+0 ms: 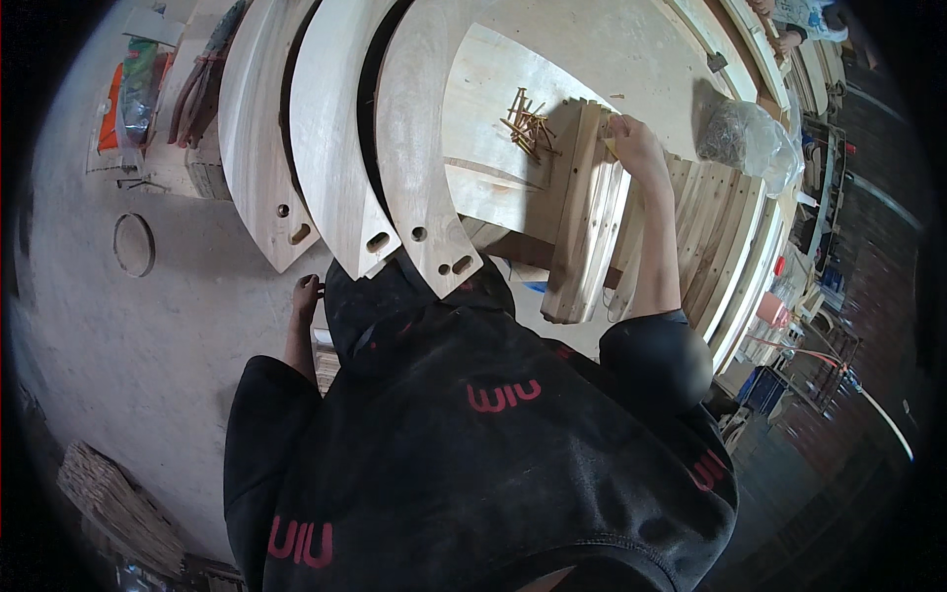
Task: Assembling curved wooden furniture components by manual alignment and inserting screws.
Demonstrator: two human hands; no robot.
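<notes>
My right hand (636, 146) is closed at the far end of a bundle of pale wooden bars (590, 222), its fingertips against the wood. A yellowish spot shows at the fingertips, too small to name. Left of the bars, a loose pile of golden screws (530, 125) lies on a pale board (501, 84). My left hand (309, 293) hangs low at my side with curled fingers; what they hold, if anything, is hidden. Nearest to it are three curved wooden pieces (261, 128) with round and oblong holes at their near ends.
More wooden slats (695, 232) lie side by side to the right. Behind them stands a clear plastic bag (755, 143). Pliers-like tools (202, 94) and an orange packet (109, 109) rest at the far left. Another person's hand (787, 39) shows at the far right.
</notes>
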